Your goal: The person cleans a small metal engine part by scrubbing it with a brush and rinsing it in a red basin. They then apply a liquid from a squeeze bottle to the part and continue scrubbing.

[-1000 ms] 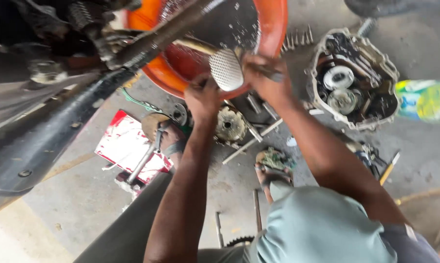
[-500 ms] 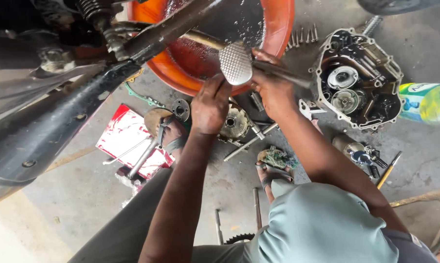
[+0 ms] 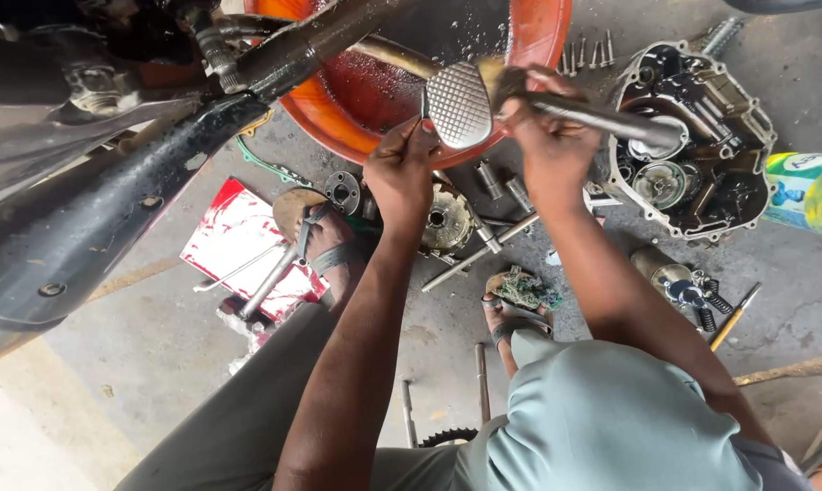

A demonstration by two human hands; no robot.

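Item: ribbed metal foot pedal (image 3: 459, 105) on its lever, held over the orange basin (image 3: 538, 55) so drips fell inside, left hand (image 3: 402, 168) clamped beneath it, right hand (image 3: 543, 136) closed around a brush (image 3: 497, 77) against it, engine casing (image 3: 693, 136) just beside on the floor.

Floor, lower left: open concrete. Centre blocked: bolts (image 3: 497, 182), clutch part (image 3: 447, 220), engine casing (image 3: 693, 136). Motorcycle frame (image 3: 110, 209) bars the upper left corner.
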